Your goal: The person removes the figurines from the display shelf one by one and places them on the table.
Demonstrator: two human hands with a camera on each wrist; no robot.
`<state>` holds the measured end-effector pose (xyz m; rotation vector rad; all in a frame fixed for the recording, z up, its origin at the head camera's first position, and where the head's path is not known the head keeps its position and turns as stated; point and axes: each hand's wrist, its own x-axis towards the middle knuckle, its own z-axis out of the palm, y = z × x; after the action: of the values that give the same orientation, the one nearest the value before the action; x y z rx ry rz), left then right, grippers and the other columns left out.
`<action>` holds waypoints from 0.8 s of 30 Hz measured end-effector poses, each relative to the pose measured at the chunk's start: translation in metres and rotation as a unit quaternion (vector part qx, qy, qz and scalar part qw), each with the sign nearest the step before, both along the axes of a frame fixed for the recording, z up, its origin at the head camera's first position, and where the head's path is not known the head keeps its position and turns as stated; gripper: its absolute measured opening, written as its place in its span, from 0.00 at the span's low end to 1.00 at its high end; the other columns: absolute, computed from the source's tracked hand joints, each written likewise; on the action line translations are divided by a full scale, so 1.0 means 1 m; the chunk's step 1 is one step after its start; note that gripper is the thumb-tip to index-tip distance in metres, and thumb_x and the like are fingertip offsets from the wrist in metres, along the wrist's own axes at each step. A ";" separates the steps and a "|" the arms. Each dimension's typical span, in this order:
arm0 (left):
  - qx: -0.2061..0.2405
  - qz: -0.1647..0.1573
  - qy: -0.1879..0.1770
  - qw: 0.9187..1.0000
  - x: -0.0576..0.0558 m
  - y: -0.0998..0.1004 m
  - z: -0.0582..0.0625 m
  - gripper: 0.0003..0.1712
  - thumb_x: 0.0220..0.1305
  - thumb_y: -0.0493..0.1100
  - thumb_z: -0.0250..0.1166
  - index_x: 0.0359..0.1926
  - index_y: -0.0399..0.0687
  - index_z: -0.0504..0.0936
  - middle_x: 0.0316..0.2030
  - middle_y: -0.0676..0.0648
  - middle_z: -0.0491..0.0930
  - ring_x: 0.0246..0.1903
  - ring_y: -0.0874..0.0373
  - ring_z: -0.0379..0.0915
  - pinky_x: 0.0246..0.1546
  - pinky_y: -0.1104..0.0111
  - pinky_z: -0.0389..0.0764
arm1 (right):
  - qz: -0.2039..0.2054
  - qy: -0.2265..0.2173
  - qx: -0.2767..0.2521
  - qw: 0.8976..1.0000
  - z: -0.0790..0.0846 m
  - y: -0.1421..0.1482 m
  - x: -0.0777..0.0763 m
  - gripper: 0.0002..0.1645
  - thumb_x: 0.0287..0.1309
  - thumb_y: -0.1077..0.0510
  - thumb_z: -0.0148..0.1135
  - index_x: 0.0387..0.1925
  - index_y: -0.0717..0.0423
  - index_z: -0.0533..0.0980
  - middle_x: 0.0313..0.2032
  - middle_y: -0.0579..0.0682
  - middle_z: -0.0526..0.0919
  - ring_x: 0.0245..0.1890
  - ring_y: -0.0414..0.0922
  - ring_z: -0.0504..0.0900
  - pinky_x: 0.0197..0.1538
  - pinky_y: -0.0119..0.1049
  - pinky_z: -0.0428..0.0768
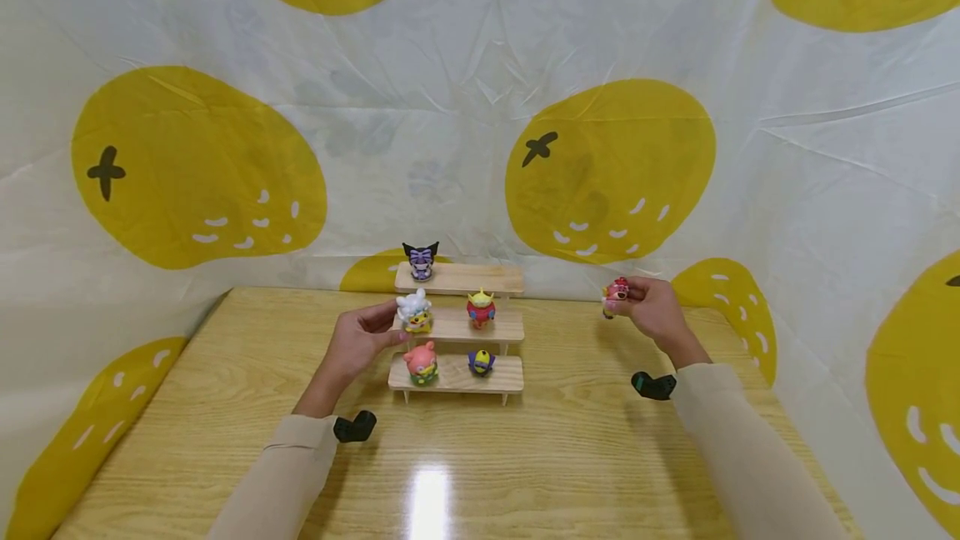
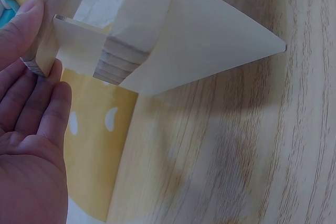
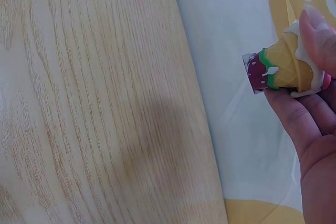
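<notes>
At the table (image 1: 562, 457), the lowest tier (image 1: 450, 372) of a wooden stand is occupied by a pink figurine (image 1: 422, 365) and a yellow-and-purple figurine (image 1: 482, 363). The middle tier (image 1: 450, 325) is gripped at its left end by the left hand (image 1: 356, 344), fingers beneath, near a white-topped figurine (image 1: 415, 312). A red-topped figurine (image 1: 615, 297) is pinched above the table, right of the stand, by the right hand's (image 1: 656, 313) fingers.

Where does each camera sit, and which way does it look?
Head: on the person's head, looking forward and down at the table and shelf; left hand, right hand and both sleeves show.
Left wrist: on that wrist, looking at the shelf's end; part of the left hand shows.
Right wrist: on that wrist, looking at the held toy, table and cloth; part of the right hand shows.
Shared: the head and right wrist views both show the held toy in the right hand.
</notes>
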<state>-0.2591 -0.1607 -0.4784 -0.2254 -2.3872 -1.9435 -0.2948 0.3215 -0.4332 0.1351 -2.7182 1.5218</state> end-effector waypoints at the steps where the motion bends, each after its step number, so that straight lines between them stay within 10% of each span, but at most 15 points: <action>1: 0.000 0.000 0.001 1.000 0.000 0.000 0.000 0.34 0.60 0.30 0.76 0.67 0.33 0.78 0.65 0.33 0.79 0.68 0.41 0.74 0.67 0.63 0.79 | 0.000 0.000 0.002 1.000 0.000 0.000 0.000 0.28 0.66 0.61 0.71 0.62 0.72 0.77 0.49 0.62 0.89 0.36 0.28 0.85 0.44 0.18 0.84; 24: -0.004 -0.005 -0.006 1.000 -0.002 -0.002 -0.002 0.34 0.60 0.33 0.76 0.68 0.36 0.78 0.66 0.34 0.78 0.69 0.41 0.74 0.66 0.66 0.80 | 0.011 0.009 -0.003 1.000 -0.009 -0.002 -0.001 0.31 0.67 0.62 0.69 0.65 0.75 0.73 0.55 0.71 0.85 0.38 0.25 0.84 0.44 0.17 0.84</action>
<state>-0.2606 -0.1625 -0.4800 -0.2283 -2.4055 -1.9463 -0.2957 0.3193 -0.4418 0.1795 -2.7076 1.5263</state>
